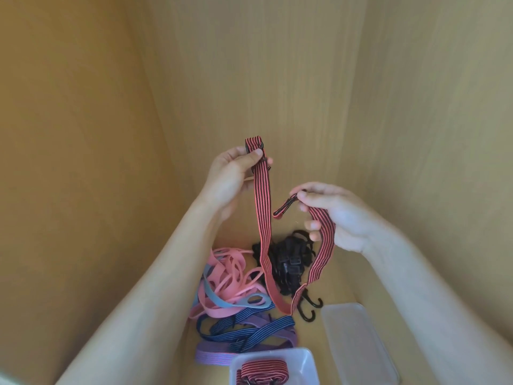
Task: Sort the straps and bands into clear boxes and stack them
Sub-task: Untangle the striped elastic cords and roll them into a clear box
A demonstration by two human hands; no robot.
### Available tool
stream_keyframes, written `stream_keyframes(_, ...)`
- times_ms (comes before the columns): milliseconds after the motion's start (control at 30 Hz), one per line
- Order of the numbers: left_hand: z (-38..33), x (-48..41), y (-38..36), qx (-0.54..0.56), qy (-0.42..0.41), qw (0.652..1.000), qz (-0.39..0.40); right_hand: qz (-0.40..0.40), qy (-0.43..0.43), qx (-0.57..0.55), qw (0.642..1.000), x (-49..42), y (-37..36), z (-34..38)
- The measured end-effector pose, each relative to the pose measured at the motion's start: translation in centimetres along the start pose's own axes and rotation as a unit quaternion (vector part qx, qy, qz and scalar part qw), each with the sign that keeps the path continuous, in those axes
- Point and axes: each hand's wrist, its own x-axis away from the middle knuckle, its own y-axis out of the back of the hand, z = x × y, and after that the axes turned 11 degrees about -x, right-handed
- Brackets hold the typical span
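Observation:
A red-and-black striped strap (263,218) hangs in a long loop between both hands, above the wooden surface. My left hand (236,173) pinches its upper folded end between thumb and fingers. My right hand (330,212) grips the other end, which runs across the palm. Two black hooks (309,307) dangle at the bottom of the loop. A clear box (305,362) at the bottom holds another coiled red-and-black strap (261,370). On the surface lie pink bands (227,276), a grey-blue band (236,301), blue striped straps (249,326), a purple strap (213,357) and a black tangle (288,259).
A clear lid or shallow box (358,343) lies at the right of the pile. Wooden panels (83,134) wall in the space on the left, back and right.

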Motion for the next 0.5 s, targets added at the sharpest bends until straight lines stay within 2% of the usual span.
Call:
stream_keyframes(233, 0.8, 0.3, -0.3, 0.003, 0.017, 1.0, -0.001, -0.114, 0.071, -0.008, 0.991, -0.4, 0.1, -0.6)
stream_keyframes(500, 0.5, 0.4, -1.6, -0.075, 0.014, 0.997, -0.02, -0.081, 0.13, -0.015, 0.988, -0.9, -0.8, -0.4)
